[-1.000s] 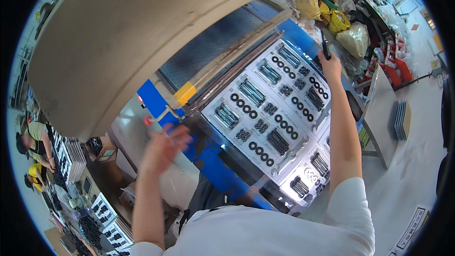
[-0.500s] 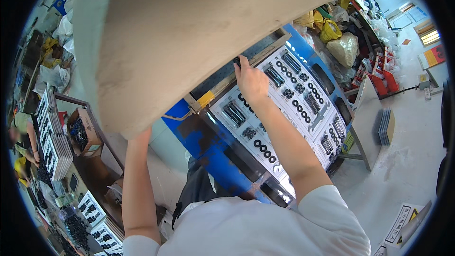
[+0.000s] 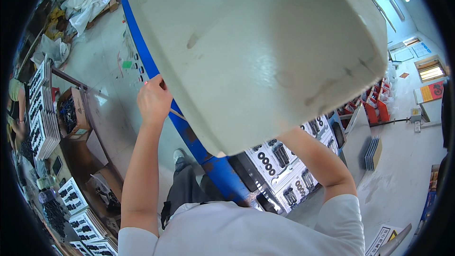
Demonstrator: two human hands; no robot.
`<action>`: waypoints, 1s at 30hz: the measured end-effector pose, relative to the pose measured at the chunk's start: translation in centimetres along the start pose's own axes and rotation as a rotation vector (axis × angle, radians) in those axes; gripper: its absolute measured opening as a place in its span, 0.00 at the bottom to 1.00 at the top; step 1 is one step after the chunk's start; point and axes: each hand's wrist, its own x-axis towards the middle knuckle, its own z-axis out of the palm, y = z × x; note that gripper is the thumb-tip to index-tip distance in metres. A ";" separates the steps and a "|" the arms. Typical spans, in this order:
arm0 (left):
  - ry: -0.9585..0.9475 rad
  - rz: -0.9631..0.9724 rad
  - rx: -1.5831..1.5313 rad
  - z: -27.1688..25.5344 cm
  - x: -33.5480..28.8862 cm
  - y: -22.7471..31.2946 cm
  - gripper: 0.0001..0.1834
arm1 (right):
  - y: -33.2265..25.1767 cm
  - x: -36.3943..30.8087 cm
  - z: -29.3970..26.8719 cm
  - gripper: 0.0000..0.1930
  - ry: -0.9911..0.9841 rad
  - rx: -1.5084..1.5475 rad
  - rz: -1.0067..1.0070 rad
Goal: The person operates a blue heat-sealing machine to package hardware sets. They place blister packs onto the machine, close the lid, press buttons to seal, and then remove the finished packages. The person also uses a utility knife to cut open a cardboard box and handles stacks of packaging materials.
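Observation:
A large pale beige hood (image 3: 227,61) fills the upper middle and covers much of the blue machine bed (image 3: 220,173). My left hand (image 3: 155,100) is at the hood's left edge, beside the blue frame, with its fingers curled closed. Whatever those fingers grip is hidden. My right forearm (image 3: 320,154) reaches under the hood's lower edge, and the hand itself is out of sight behind it. White boards (image 3: 285,183) carrying black bolts, rings and other small parts under shiny film lie on the bed, partly hidden by the hood.
At left, stacked white boards (image 3: 45,132) and a cardboard box (image 3: 81,114) of dark parts line a cluttered bench. Another person (image 3: 18,102) is at the far left edge. Red bins (image 3: 377,104) and a leaning stack of panels (image 3: 373,153) stand at right.
The hood has come lower and further right, covering more of the boards. My left hand has emerged from behind it to its left edge, while my right hand has gone behind it.

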 end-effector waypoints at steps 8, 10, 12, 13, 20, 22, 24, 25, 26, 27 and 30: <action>0.035 0.187 0.071 3.3 -0.3 -5.6 0.10 | 8.1 -3.2 0.9 0.13 -0.318 -0.231 0.128; 0.019 0.183 0.025 2.7 -0.5 -5.0 0.10 | 9.7 -3.9 1.0 0.12 -0.334 -0.290 0.107; 0.002 0.182 -0.077 2.0 -0.7 -3.8 0.11 | 11.0 -5.8 3.6 0.11 -0.234 -0.100 0.180; -0.014 0.177 -0.156 1.8 -0.9 -3.1 0.11 | 12.5 -8.1 6.2 0.11 -0.124 0.191 0.271; -0.086 -0.076 -0.578 -1.1 -3.9 -3.7 0.13 | 19.8 -7.0 0.2 0.10 -0.574 -0.457 0.270; -0.086 -0.139 -0.637 -2.2 -4.8 -4.2 0.13 | 23.4 -6.9 -1.3 0.11 -0.669 -0.475 0.415; -0.110 -0.180 -0.706 -1.9 -5.3 -4.4 0.14 | 27.8 -9.7 -0.9 0.10 -0.704 -0.685 0.517; -0.113 -0.201 -0.729 -2.0 -5.4 -4.5 0.14 | 28.2 -10.6 -0.4 0.10 -0.663 -0.663 0.703; -0.122 -0.216 -0.757 -2.0 -5.6 -4.6 0.15 | 28.2 -11.4 -0.4 0.10 -0.624 -0.643 0.887; -0.136 -0.223 -0.785 -1.7 -5.4 -4.7 0.15 | 28.1 -11.9 -0.5 0.11 -0.579 -0.622 1.071; -0.168 -0.217 -0.883 -1.0 -4.1 -4.6 0.16 | 22.4 -14.5 1.2 0.18 -0.141 0.045 1.270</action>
